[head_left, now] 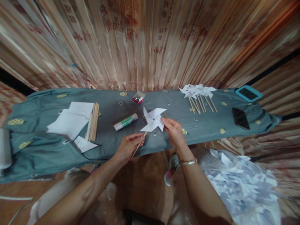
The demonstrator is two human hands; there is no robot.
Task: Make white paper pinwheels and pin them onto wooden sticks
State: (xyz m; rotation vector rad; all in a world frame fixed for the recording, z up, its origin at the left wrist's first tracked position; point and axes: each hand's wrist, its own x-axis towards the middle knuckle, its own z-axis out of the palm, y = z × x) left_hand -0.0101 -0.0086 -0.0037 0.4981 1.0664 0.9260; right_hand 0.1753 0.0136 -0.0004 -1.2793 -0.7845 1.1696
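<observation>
A white paper pinwheel (150,120) with a shiny pin at its centre is held above the front part of the cloth-covered table. My left hand (132,143) is closed around its thin wooden stick (138,147), just below the blades. With thumb and fingers, my right hand (172,128) pinches the blade on the right side. A green and white glue stick (126,122) lies to the left of the pinwheel. Behind it stands an opened small red box of pins (138,97).
Paper sheets (67,123) and loose wooden sticks (94,122) lie at the left. Several finished pinwheels (198,91) rest at the back right, near a blue-framed device (248,93) and a dark phone (241,118). A bag of folded paper (241,184) stands below.
</observation>
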